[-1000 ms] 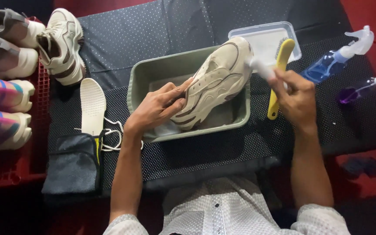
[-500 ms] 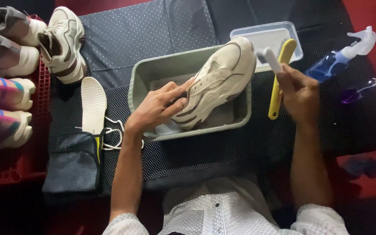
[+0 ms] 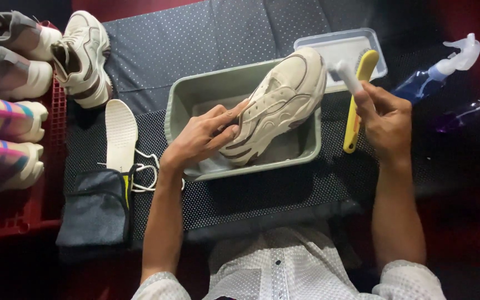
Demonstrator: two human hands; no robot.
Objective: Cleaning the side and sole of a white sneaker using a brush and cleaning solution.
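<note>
Gripping: the left hand (image 3: 204, 139), centre of the frame, has its fingers pressed around the heel end of a beige sneaker (image 3: 276, 103), thumb on one side and fingertips on the upper.
Sneaker: it lies tilted in a green plastic tub (image 3: 195, 94), heel low inside, toe propped on the tub's upper right rim.
Right hand: the right hand (image 3: 387, 122), right of centre, has its fingers clenched around a white brush (image 3: 348, 76) whose tip points toward the top of the frame, just beside the sneaker's toe and apart from it.
Yellow brush: a yellow-handled brush (image 3: 356, 94) lies just left of the right hand, its head over a clear shallow tray (image 3: 320, 44).
Bottles: a blue spray bottle (image 3: 434, 69) and a purple one (image 3: 468, 111) lie at the right edge.
Left side: an insole (image 3: 120, 133), white laces (image 3: 145, 166) and a dark cloth (image 3: 93, 208) lie left of the tub; a matching sneaker (image 3: 84, 58) sits at upper left.
Far left: more shoes (image 3: 4, 116) stand in a row on a red crate (image 3: 29, 214).
Surface: a dark dotted mat (image 3: 206, 33).
</note>
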